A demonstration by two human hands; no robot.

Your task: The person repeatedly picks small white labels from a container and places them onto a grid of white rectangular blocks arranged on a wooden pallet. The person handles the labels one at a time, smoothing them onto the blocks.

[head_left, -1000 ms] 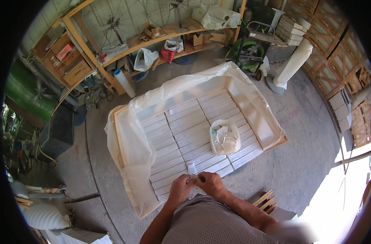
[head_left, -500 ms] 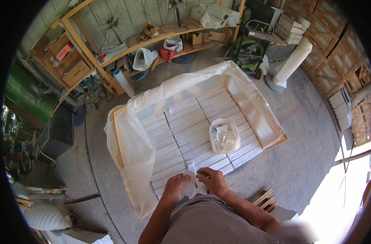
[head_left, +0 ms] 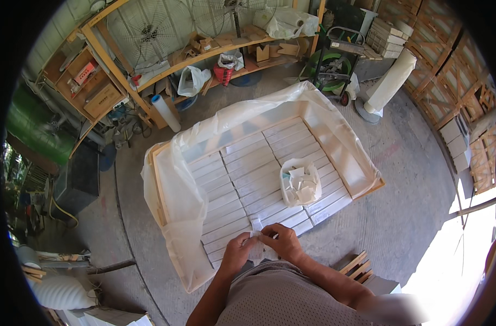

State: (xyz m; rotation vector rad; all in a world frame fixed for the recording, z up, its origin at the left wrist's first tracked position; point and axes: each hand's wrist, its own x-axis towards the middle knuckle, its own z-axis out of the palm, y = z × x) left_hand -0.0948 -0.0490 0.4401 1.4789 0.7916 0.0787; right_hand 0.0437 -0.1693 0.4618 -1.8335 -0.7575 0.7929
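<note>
Close to my body, both hands meet over the near edge of a wooden crate (head_left: 154,187). My left hand (head_left: 237,253) is closed on a whitish, thin, paper-like piece (head_left: 257,251). My right hand (head_left: 284,242) pinches the top of the same piece, its fingertips close to the left hand's. Clear plastic sheet (head_left: 189,209) drapes over the crate's walls. Rows of long white boxes (head_left: 253,157) fill its bottom. On them, beyond my right hand, stands a white container (head_left: 285,191) of pale scraps (head_left: 302,182).
Shelving (head_left: 204,56) with cardboard pieces and bags lines the back wall, below large fans (head_left: 149,33). A film roll (head_left: 165,113) stands behind the crate. At the back right are a hand truck (head_left: 343,51) and a tall wrapped roll (head_left: 392,81). Wooden slats (head_left: 356,267) lie at my right.
My right fingers have moved slightly left, and the two hands' fingertips are now closer together over the paper-like piece. The crate and container stay put.
</note>
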